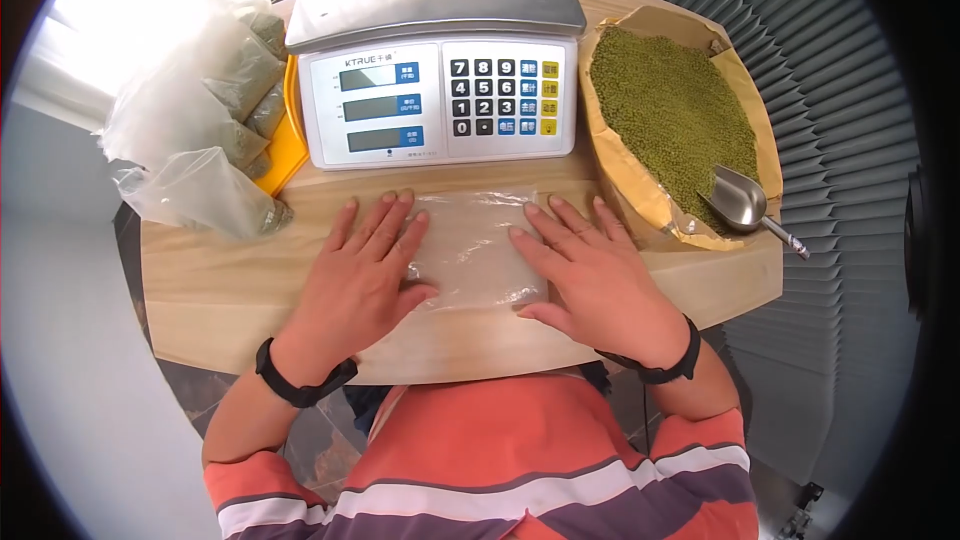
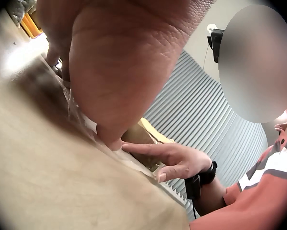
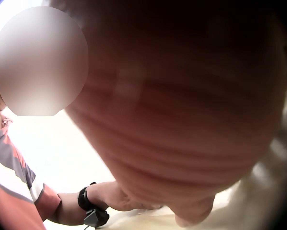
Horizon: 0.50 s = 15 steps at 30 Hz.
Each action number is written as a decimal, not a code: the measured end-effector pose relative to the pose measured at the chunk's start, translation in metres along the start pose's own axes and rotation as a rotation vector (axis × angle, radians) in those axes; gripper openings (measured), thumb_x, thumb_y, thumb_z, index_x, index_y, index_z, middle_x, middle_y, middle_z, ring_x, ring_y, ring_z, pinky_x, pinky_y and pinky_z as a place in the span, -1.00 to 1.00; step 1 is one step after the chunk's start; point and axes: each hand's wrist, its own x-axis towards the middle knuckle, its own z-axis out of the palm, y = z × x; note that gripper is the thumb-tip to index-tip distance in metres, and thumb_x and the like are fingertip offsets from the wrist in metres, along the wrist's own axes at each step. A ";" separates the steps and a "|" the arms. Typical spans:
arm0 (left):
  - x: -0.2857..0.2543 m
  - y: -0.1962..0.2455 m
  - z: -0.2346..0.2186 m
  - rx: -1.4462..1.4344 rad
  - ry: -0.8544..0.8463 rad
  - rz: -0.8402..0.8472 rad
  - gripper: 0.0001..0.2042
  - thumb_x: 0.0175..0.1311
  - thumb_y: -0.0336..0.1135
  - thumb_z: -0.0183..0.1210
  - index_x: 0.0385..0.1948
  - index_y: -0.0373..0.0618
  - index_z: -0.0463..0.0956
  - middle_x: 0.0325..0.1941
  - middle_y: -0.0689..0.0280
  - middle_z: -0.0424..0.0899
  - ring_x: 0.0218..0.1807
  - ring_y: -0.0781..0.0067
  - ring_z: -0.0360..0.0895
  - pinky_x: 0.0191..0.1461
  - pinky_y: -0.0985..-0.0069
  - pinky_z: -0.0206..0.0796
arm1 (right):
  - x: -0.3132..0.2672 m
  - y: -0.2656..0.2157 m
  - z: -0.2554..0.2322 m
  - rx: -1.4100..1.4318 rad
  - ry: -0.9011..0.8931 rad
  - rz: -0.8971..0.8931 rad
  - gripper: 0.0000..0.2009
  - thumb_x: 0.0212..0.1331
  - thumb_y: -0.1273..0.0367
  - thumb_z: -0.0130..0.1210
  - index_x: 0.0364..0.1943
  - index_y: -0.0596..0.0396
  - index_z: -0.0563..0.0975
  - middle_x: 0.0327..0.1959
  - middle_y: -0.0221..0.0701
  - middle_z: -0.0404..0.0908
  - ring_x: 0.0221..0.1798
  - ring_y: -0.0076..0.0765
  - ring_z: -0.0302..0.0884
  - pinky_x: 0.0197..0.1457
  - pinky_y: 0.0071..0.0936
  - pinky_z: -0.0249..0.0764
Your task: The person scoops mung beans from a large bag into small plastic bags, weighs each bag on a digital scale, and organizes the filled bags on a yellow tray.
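Plastic bag: the clear bag (image 1: 475, 255) lies flat on the wooden tabletop (image 1: 230, 285), between the two hands and in front of the scale; its film is creased and shiny.
Left hand: open, palm down, fingers fairly straight and a little apart (image 1: 365, 280); the index finger and thumb rest on the bag's left side, and it grips nothing.
Right hand: open, palm down, fingers spread (image 1: 605, 285); the index finger rests on the bag's right side, the thumb lies by its near right corner, and nothing is gripped.
Wrists: a black band on each.
Scale: a white electronic scale (image 1: 435, 130) with a metal platform, three displays and a number keypad, standing beyond the bag.
Paper sack: open and brown (image 1: 632, 175), right of the scale, filled with small green beans (image 1: 670, 100).
Scoop: metal (image 1: 739, 198), resting on the beans, its handle reaching over the sack's rim.
Filled bags: clear bags with greenish contents (image 1: 235, 85), heaped left of the scale against an orange container (image 1: 289, 160), which they partly hide.
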 end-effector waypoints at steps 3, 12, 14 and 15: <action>0.004 0.004 -0.003 -0.029 -0.028 0.000 -0.18 0.40 0.10 0.39 0.60 -0.14 0.35 0.74 -0.02 0.30 0.74 -0.10 0.23 0.80 -0.13 -0.02 | 0.013 -0.005 -0.001 0.110 0.149 -0.098 -0.27 0.31 0.11 0.44 0.56 -0.10 0.47 0.67 -0.23 0.41 0.74 0.03 0.26 0.76 0.35 0.08; -0.016 -0.020 -0.007 -0.054 -0.022 0.053 -0.21 0.42 0.12 0.38 0.60 -0.07 0.37 0.75 -0.05 0.27 0.77 -0.07 0.19 0.79 -0.14 0.00 | 0.017 0.007 0.006 0.059 -0.006 -0.071 -0.29 0.27 0.14 0.46 0.53 -0.15 0.52 0.69 -0.31 0.39 0.76 0.01 0.21 0.78 0.33 0.08; -0.019 -0.028 -0.016 -0.146 0.030 0.097 -0.38 0.41 -0.09 0.44 0.46 -0.09 0.53 0.61 -0.02 0.49 0.66 -0.04 0.39 0.71 -0.05 0.20 | 0.019 0.005 0.003 0.071 0.009 -0.088 -0.29 0.25 0.15 0.48 0.52 -0.13 0.53 0.69 -0.29 0.39 0.76 0.03 0.22 0.78 0.31 0.09; -0.023 -0.034 -0.026 -0.132 0.032 0.090 -0.38 0.41 -0.09 0.44 0.46 -0.09 0.53 0.61 -0.02 0.49 0.66 -0.04 0.39 0.71 -0.05 0.20 | 0.019 0.004 0.003 0.099 0.013 -0.074 -0.28 0.24 0.16 0.49 0.53 -0.11 0.53 0.69 -0.28 0.40 0.76 0.04 0.22 0.78 0.29 0.09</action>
